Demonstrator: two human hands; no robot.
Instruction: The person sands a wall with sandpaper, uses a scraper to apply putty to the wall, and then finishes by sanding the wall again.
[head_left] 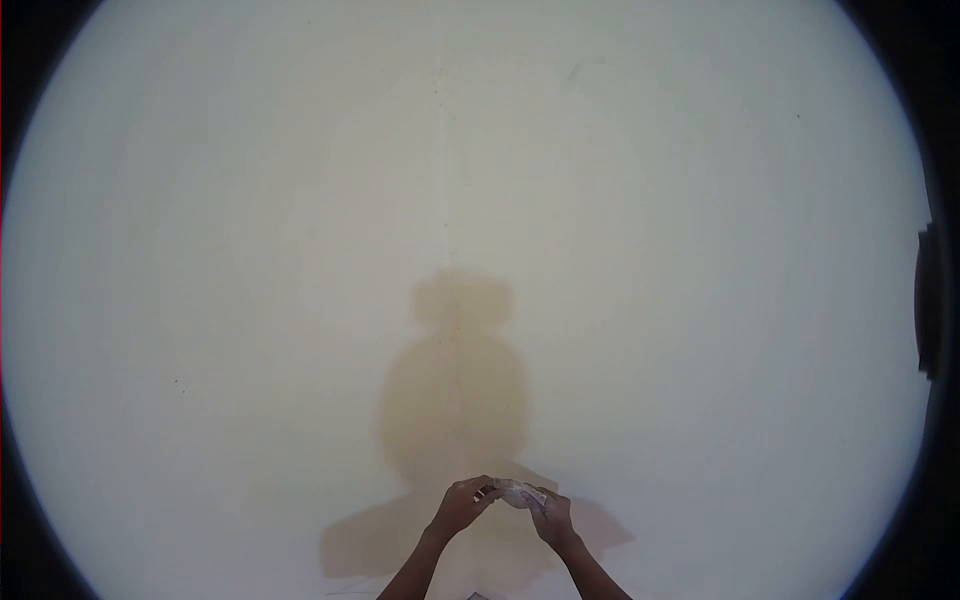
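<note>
Low in the head view, a small pale, crinkled, wrapper-like item is held up between both hands. My left hand pinches its left end, with a bit of white and dark showing between the fingers. On the other end, my right hand is closed, and a flat whitish strip with faint markings lies by its thumb. The item is too small to make out its exact kind. Both forearms come up from the bottom edge.
A broad pale wall fills the view, with a faint vertical seam. On it falls the shadow of a head and shoulders. A dark object stands at the far right edge. A small grey tip shows at the bottom.
</note>
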